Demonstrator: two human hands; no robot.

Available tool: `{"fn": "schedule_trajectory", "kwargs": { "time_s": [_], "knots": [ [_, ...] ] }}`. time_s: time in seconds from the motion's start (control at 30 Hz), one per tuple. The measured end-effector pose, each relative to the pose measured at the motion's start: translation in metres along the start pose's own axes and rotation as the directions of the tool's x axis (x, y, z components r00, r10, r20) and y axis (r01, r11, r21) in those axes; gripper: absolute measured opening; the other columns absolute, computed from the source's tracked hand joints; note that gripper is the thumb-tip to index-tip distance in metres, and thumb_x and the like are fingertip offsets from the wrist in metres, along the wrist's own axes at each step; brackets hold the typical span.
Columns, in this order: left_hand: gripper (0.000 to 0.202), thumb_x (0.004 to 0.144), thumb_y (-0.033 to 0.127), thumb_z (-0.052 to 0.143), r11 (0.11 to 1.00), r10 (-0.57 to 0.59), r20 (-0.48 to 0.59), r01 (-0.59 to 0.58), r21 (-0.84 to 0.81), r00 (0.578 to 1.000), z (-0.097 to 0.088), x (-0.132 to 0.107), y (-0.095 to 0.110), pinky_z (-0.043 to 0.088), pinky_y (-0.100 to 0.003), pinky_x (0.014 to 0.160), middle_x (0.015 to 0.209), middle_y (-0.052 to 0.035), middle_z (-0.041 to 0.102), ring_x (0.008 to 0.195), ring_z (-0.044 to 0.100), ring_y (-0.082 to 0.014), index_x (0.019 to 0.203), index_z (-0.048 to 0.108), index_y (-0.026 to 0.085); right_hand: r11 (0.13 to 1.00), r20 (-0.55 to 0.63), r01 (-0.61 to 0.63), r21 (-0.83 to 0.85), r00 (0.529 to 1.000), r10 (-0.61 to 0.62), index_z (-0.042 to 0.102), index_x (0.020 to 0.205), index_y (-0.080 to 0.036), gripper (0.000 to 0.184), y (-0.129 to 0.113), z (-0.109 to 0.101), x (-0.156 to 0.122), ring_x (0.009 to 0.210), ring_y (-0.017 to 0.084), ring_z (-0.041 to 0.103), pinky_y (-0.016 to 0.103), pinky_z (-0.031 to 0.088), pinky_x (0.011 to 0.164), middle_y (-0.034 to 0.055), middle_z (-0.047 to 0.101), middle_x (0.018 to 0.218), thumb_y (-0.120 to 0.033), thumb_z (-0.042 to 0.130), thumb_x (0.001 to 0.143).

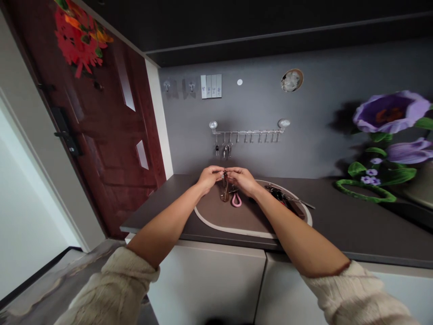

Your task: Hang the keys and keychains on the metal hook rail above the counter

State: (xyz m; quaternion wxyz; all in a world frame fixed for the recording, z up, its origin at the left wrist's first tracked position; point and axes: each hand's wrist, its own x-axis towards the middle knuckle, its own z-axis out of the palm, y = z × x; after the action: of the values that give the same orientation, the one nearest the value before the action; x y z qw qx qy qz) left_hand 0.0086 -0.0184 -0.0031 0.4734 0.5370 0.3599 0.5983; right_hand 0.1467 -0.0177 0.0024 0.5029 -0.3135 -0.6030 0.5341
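My left hand [209, 178] and my right hand [242, 178] meet over the oval brown mat [233, 221], both with fingers pinched. Between their fingertips is a keychain [225, 193] with a brown strap that hangs down toward the mat. The small part at the fingertips is mostly hidden. Just right of the strap lies a pink loop [237, 201]; whether it joins the held keychain I cannot tell. Above my hands, several keys [225, 150] hang from the left hooks of a clear hook rail [248, 132] on the wall.
Dark, slender items [282, 197] lie in a pile on the mat's right side, partly behind my right forearm. Purple flowers [389, 113] stand at the right of the dark counter [355, 234]. A black shelf [270, 27] overhangs it. At left is a red-brown door [111, 153].
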Motion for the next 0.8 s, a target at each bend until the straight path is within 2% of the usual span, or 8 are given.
{"fn": "schedule_trajectory", "kwargs": {
  "time_s": [0.17, 0.3, 0.4, 0.6, 0.8],
  "knots": [
    [0.012, 0.062, 0.012, 0.060, 0.981, 0.159, -0.025, -0.155, 0.116, 0.987, -0.0004, 0.0006, 0.0013, 0.047, -0.030, 0.072, 0.092, -0.0054, 0.057, 0.070, 0.055, -0.0093, 0.073, 0.063, 0.012, 1.000, 0.019, 0.021, -0.017, 1.000, -0.021, 0.060, 0.082, -0.015, 0.019, 0.0031, -0.0047, 0.0015, 0.061, 0.010, 0.056, 0.023, 0.044, 0.059, 0.0046, 0.063, 0.075, -0.024, 0.058, 0.065],
    [0.011, 0.062, 0.011, 0.059, 0.937, 0.258, -0.025, -0.244, 0.251, 0.966, 0.0007, -0.0021, 0.0059, 0.047, -0.028, 0.069, 0.087, -0.0048, 0.056, 0.069, 0.054, -0.0095, 0.071, 0.064, 0.013, 0.997, 0.038, 0.063, -0.050, 0.997, -0.061, 0.060, 0.082, -0.015, 0.027, 0.0051, -0.0055, 0.0020, 0.059, 0.009, 0.055, 0.022, 0.041, 0.056, 0.0036, 0.062, 0.073, -0.033, 0.061, 0.062],
    [0.011, 0.061, 0.011, 0.060, 0.887, 0.326, -0.003, -0.305, 0.348, 0.945, 0.0017, -0.0041, 0.0084, 0.045, -0.026, 0.070, 0.082, -0.0038, 0.055, 0.071, 0.053, -0.0098, 0.070, 0.065, 0.015, 0.988, -0.005, 0.110, -0.109, 0.994, -0.111, 0.059, 0.081, -0.014, 0.032, 0.0061, -0.0051, 0.0029, 0.056, 0.008, 0.051, 0.021, 0.039, 0.054, 0.0020, 0.061, 0.070, -0.036, 0.063, 0.058],
    [0.014, 0.061, 0.015, 0.061, 0.889, 0.341, 0.030, -0.333, 0.314, 0.940, 0.0020, -0.0025, 0.0058, 0.045, -0.026, 0.070, 0.087, -0.0047, 0.056, 0.071, 0.054, -0.0099, 0.075, 0.064, 0.014, 0.970, -0.058, 0.167, -0.177, 0.982, -0.179, 0.058, 0.072, -0.014, 0.029, 0.0037, -0.0039, 0.0026, 0.055, 0.007, 0.048, 0.022, 0.036, 0.055, -0.0002, 0.057, 0.064, -0.039, 0.061, 0.058],
    [0.021, 0.062, 0.022, 0.060, 0.942, 0.279, 0.015, -0.277, 0.190, 0.960, 0.0046, -0.0026, 0.0067, 0.046, -0.027, 0.067, 0.080, -0.0040, 0.059, 0.067, 0.054, -0.0097, 0.081, 0.057, 0.013, 0.964, -0.077, 0.213, -0.159, 0.971, -0.227, 0.057, 0.072, -0.015, 0.027, 0.0003, -0.0055, 0.0049, 0.056, 0.008, 0.047, 0.022, 0.037, 0.056, -0.0009, 0.056, 0.063, -0.039, 0.060, 0.059]
  ]
}}
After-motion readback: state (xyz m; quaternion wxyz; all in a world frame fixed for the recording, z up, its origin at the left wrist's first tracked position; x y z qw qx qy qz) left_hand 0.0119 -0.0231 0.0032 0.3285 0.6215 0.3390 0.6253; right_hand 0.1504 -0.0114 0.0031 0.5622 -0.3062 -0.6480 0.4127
